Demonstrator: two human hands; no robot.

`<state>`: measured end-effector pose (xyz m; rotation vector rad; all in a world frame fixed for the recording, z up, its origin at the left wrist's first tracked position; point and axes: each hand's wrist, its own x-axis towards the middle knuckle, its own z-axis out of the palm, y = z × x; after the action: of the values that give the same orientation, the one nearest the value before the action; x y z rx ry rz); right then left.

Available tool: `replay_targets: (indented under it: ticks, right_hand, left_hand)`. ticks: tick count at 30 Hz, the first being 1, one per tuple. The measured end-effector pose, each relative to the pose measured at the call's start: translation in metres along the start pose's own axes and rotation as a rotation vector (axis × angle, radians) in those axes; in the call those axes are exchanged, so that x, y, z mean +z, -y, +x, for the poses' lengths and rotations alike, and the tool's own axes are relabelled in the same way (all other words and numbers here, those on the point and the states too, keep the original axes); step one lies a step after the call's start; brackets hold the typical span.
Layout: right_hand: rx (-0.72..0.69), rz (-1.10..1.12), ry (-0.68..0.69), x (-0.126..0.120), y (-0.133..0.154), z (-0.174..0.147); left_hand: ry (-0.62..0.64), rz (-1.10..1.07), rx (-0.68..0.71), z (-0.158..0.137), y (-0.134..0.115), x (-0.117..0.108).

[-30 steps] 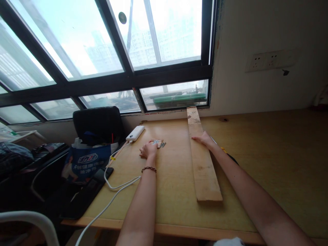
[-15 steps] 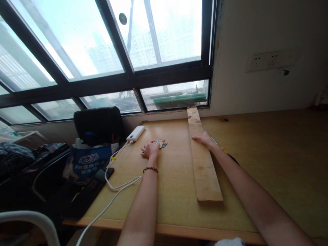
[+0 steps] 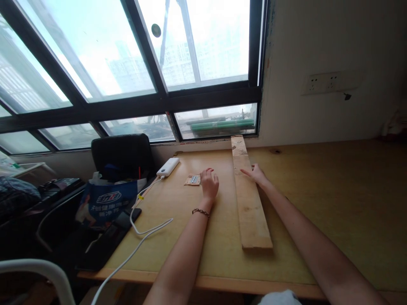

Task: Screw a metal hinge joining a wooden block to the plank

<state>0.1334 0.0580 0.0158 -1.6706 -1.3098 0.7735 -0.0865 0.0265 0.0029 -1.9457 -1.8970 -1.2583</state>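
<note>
A long wooden board [image 3: 251, 203] lies on the table, running from near me towards the window. My right hand [image 3: 258, 173] is at its right edge, thumb over the top face and the other fingers along the side. My left hand [image 3: 210, 186] is low over the table left of the board, fingers curled; whatever they hold is hidden. Just left of it, a small piece of cardboard [image 3: 187, 182] carries small silvery metal parts [image 3: 194, 180], too small to name surely.
A white power bank [image 3: 168, 167] with a white cable [image 3: 149, 232] lies at the table's left side. Beyond that edge are a black chair [image 3: 122, 154] and a blue bag [image 3: 103, 199]. The window [image 3: 210, 91] and wall sockets [image 3: 323, 81] are behind.
My left hand has moved right, off the cardboard, over the spot where several loose screws lay. My right hand stays at the board; the metal shaft beside it is now hidden.
</note>
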Motion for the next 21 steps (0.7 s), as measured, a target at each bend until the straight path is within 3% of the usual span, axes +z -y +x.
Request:
replay_targets:
  ticks: [4,6,9,13,18,21]
  right_hand:
    - [-0.146,-0.286,-0.177,-0.048,-0.008,-0.015]
    - [-0.176,-0.387,-0.176,-0.071,-0.021,-0.028]
    - [-0.118,-0.454,-0.079,-0.092,-0.045,-0.049]
    - [-0.079,-0.478,0.024,-0.093,-0.062,-0.063]
    - [-0.025,-0.548,0.014,-0.091,-0.057,-0.066]
    - [0.012,-0.397,-0.032,-0.095,-0.051,-0.068]
  left_hand:
    - [0.247,-0.034,0.07,-0.012,-0.02,0.004]
    - [0.328,0.014,0.071,-0.016,-0.028,0.003]
    - [0.299,-0.014,0.097,-0.021,-0.04,0.002]
    - [0.247,-0.164,0.073,-0.03,-0.053,0.004]
    - [0.248,-0.249,0.044,-0.036,-0.061,0.002]
    - [0.213,-0.327,0.039,-0.036,-0.071,-0.004]
